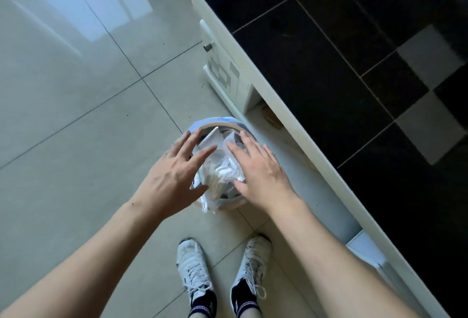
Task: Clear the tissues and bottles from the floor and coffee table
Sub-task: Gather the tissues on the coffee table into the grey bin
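Note:
A round waste bin (217, 123) with a pale blue liner stands on the tiled floor beside the coffee table (329, 69). Crumpled white tissues and clear plastic (222, 171) fill it to the brim. My left hand (172, 173) hovers over the bin's left side with straight, spread fingers. My right hand (258, 171) is over the right side, fingers straight as well. Neither hand holds anything. Some white plastic hangs over the bin's near rim.
The coffee table has a glossy black top and a white frame with a drawer (222, 69); its long edge runs diagonally on the right. Pale glossy floor tiles (76, 115) spread to the left. My two white sneakers (192, 267) stand just behind the bin.

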